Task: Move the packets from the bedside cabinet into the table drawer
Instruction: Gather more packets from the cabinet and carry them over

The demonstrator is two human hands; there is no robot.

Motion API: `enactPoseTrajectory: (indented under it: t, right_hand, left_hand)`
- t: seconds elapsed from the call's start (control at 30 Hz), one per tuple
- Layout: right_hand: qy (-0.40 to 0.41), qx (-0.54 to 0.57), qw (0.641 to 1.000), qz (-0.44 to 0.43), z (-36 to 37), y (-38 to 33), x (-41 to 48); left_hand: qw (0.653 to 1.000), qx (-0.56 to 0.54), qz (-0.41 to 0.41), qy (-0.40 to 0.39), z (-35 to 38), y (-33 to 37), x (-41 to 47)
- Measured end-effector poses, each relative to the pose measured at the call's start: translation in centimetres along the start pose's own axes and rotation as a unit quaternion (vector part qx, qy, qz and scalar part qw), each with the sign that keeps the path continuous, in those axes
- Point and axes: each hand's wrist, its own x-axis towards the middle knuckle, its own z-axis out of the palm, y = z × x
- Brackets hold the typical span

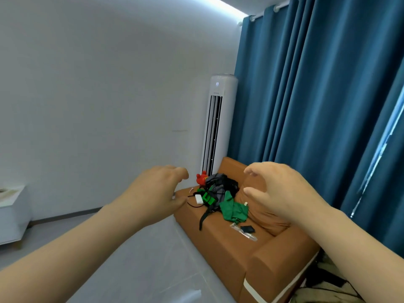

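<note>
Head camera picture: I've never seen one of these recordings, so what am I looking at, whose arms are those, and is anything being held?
This is the one view: a wide-angle camera worn on a person's head, looking forward and down. The two bare arms reaching into the picture are that person's own. The left hand and right hand are both raised with fingers loosely curled, and both are empty. Beyond them is an orange sofa with clutter on it: green cloth, a dark bag, a red toy and a small white box. Behind stand a white air conditioner and blue curtains. A white cabinet shows at the left edge. No packets or drawer can be made out.
</note>
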Motion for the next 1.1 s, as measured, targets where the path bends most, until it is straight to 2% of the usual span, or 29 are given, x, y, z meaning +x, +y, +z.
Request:
enactPoseTrajectory:
  t: [0.23,0.47,0.63,0.9,1.1]
  right_hand:
    - [-0.019,0.009,1.0,-0.008,6.2,9.4,9.1]
    - [-0.041,0.038,0.997,-0.056,13.0,10.2,20.6]
    - [-0.052,0.062,0.991,-0.109,18.8,6.1,29.4]
    - [-0.067,0.103,0.976,-0.178,25.6,-6.3,44.4]
    - [-0.08,0.14,0.962,-0.222,30.7,-15.0,53.7]
  left_hand:
    - [0.999,0.005,-0.032,-0.023,7.4,-0.9,10.2]
    - [0.994,0.045,-0.093,-0.046,12.1,-7.4,16.3]
    - [0.987,0.054,-0.145,-0.053,14.1,-15.9,18.3]
    - [0.967,0.09,-0.236,-0.042,12.9,-33.9,19.3]
    - [0.954,0.087,-0.284,-0.045,13.9,-44.3,19.7]
